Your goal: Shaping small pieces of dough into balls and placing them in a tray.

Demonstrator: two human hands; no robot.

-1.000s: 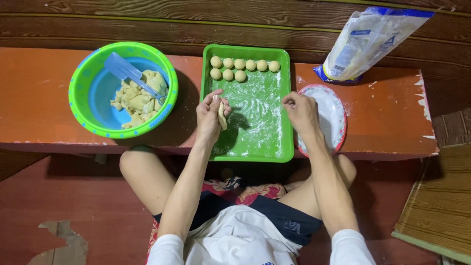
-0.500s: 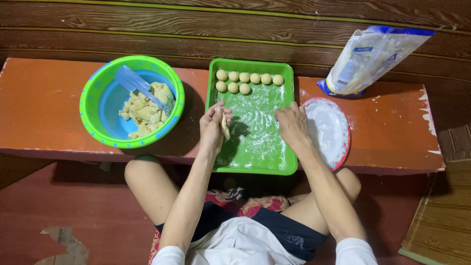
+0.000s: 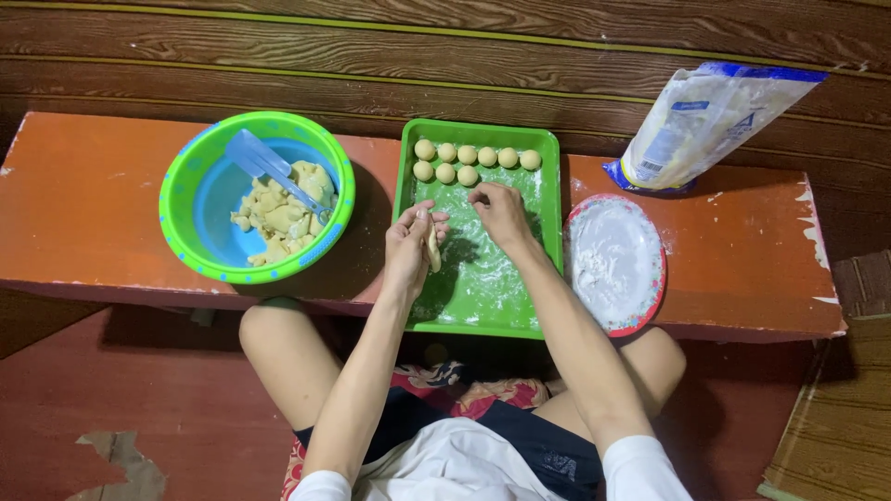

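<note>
Your left hand (image 3: 413, 243) curls around a flattened piece of pale dough (image 3: 432, 250) above the floured green tray (image 3: 483, 297) on the orange tabletop (image 3: 83, 204). Just beside it, your right hand (image 3: 499, 213) hangs loosely open and empty, fingertips near eight dough balls (image 3: 473, 160) ranked along the tray's far edge. A green-and-blue bowl (image 3: 195, 223) of filling chunks sits left, a flour plate (image 3: 614, 264) right.

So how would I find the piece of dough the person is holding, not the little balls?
Start at the green tray in the middle of the orange bench. Over its left edge is the left hand, and the dough piece is pinched in its fingers. Unlike the round dough balls lined up at the tray's far end, it is flattened and held up in the air.
</note>
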